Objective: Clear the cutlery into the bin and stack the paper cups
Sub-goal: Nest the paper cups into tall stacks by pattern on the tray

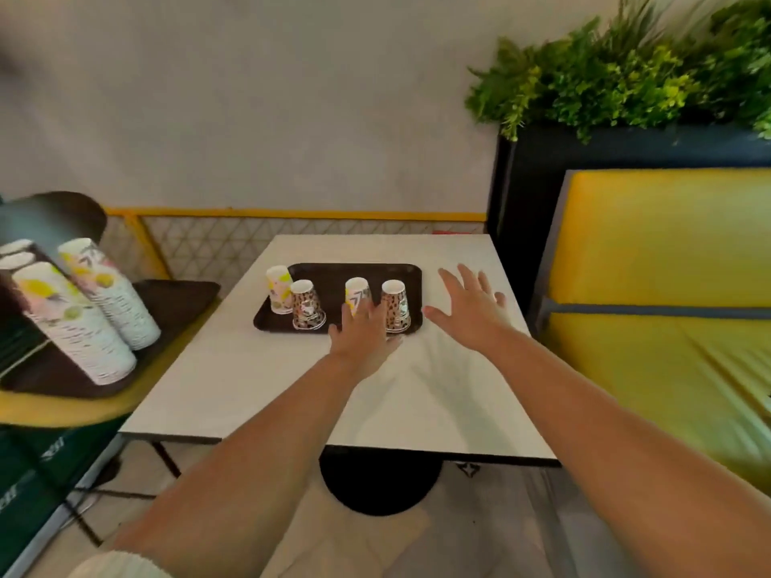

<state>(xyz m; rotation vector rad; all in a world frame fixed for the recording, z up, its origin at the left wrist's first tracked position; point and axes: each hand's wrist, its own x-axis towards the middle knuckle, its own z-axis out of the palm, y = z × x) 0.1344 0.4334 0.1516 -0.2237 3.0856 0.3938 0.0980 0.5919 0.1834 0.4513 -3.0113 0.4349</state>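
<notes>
Hands over tray (375,271) — left hand (361,335) at yellow cup (356,294), grip unclear; right hand (469,306) spread.

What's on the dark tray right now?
Four upside-down paper cups stand on the tray. The left hand covers the lower part of one. No cutlery shows; under the cups is hidden.
</notes>
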